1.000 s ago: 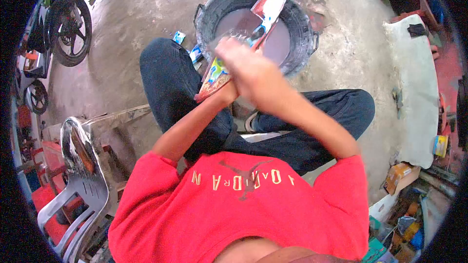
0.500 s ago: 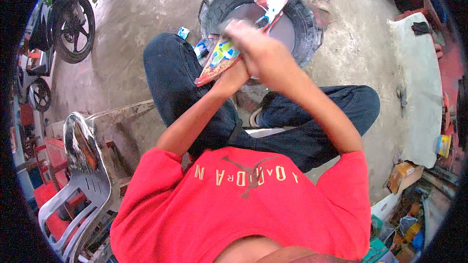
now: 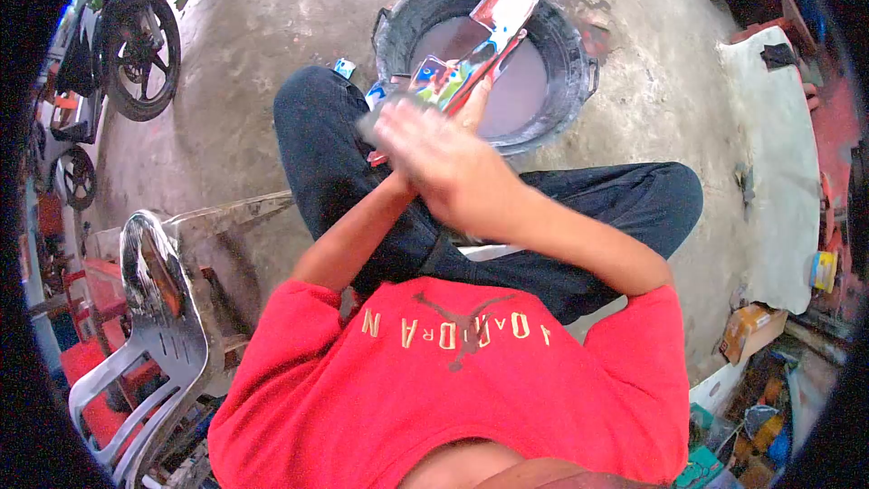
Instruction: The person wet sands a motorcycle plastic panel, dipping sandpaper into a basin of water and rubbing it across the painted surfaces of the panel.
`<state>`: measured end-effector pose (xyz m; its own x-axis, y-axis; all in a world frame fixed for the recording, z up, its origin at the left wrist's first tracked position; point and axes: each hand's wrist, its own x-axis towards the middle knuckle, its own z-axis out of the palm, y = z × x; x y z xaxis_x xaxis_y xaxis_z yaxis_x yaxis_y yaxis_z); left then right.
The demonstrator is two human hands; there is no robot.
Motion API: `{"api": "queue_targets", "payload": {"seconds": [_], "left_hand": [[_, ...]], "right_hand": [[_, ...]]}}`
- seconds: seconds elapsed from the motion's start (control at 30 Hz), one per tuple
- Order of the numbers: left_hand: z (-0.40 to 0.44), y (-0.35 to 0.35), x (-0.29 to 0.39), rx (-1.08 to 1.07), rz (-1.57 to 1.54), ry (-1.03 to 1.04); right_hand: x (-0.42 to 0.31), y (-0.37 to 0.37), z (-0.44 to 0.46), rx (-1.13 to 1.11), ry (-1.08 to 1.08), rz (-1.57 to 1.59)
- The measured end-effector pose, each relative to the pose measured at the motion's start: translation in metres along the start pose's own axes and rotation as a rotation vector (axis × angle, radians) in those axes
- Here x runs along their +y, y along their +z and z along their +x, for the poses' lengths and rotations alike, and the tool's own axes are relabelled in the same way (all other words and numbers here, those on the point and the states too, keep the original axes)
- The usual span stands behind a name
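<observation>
A long, narrow motorcycle body panel (image 3: 505, 2), white and red with blue and green graphics, lies slantwise over the tub's near side, its lower end close to my left knee. My left hand (image 3: 474, 105) grips it, with fingers showing at its right edge; the rest of that hand is hidden under my right wrist. Across the panel's lower end lies my right hand (image 3: 434, 149), fingers long and pressed together, smeared by motion. At its fingertips is a blurred grey sheet (image 3: 376, 119), perhaps sandpaper. Below the panel is a black tub (image 3: 572, 45) of cloudy greyish water.
A small blue-and-white packet (image 3: 344, 68) lies on the concrete floor by my left knee. A grey plastic chair (image 3: 167, 308) stands at left, below a parked motorcycle (image 3: 140, 50). To the right are a pale slab (image 3: 778, 181) and a cardboard box (image 3: 751, 330).
My right hand has swept down and left along the panel to its lower end. More of the panel's middle and my left fingers show now.
</observation>
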<state>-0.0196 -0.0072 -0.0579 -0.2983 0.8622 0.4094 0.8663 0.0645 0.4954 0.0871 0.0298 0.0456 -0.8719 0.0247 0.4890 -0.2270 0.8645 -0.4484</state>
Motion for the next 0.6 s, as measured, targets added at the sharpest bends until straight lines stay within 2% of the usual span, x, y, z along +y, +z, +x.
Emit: {"api": "queue_targets", "payload": {"seconds": [0.03, 0.17, 0.23, 0.37, 0.43, 0.5, 0.57, 0.6], "left_hand": [[-0.001, -0.002, 0.000, 0.000, 0.002, -0.001], [0.007, 0.016, -0.008, 0.037, 0.007, 0.015], [0.009, 0.017, -0.007, 0.036, 0.000, 0.012], [0.001, 0.001, -0.002, 0.018, -0.019, -0.007], [0.004, 0.011, -0.003, 0.032, -0.013, 0.008], [0.008, 0.019, -0.006, 0.044, -0.017, 0.014], [0.011, 0.021, -0.005, 0.048, -0.027, 0.010], [0.012, 0.021, -0.006, 0.054, -0.031, 0.011]], "right_hand": [[-0.011, 0.002, -0.004, -0.018, -0.052, 0.048], [0.048, -0.006, 0.019, 0.085, 0.127, -0.039], [0.054, -0.003, 0.012, 0.083, 0.176, -0.071], [-0.010, 0.000, -0.004, -0.054, -0.085, 0.022], [0.008, -0.009, 0.005, -0.013, -0.018, 0.003], [0.049, -0.008, 0.012, 0.074, 0.166, -0.033], [0.056, -0.008, 0.012, 0.031, 0.197, -0.131], [0.049, -0.005, 0.006, 0.009, 0.099, -0.163]]}}
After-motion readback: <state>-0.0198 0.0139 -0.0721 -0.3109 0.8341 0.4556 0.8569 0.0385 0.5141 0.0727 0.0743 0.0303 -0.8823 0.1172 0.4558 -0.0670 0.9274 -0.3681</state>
